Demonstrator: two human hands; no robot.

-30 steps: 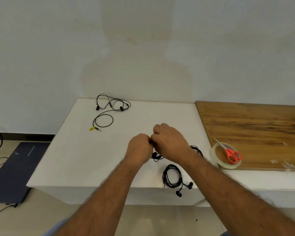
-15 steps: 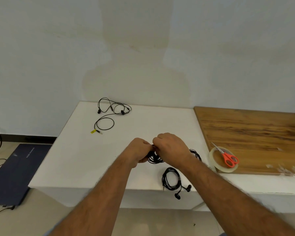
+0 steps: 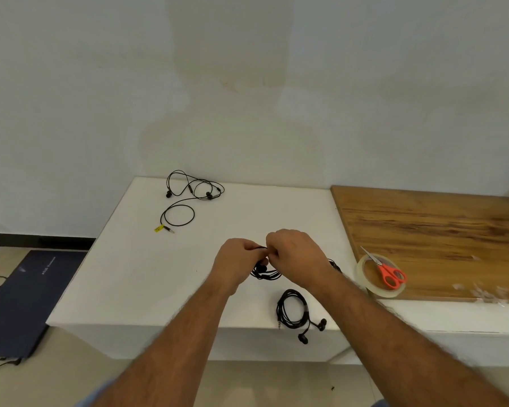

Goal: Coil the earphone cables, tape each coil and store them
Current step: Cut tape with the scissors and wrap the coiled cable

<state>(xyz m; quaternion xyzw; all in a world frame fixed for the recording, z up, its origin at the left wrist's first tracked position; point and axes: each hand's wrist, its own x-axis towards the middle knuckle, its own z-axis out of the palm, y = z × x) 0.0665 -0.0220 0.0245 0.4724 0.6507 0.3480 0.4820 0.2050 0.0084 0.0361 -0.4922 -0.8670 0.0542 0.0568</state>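
A white bench [image 3: 147, 274] stands against a pale wall, with a wooden board [image 3: 441, 239] at its 3 o'clock side. On the floor at 9 o'clock lies a dark laptop [image 3: 18, 301]; its lid lettering is too small to read. The left hand [image 3: 238, 267] and right hand [image 3: 296, 254] meet mid-bench, both pinching a black cable [image 3: 266, 273]. A coil [image 3: 291, 311] lies at 6 o'clock, loose earphones [image 3: 188, 198] with a yellow tag at 11 o'clock, scissors [image 3: 390, 273] on a tape roll [image 3: 365, 277].

A single head-worn wide-angle view looks forward and down from close above the near edge of the white table [image 3: 147, 268], facing the wall behind the table.
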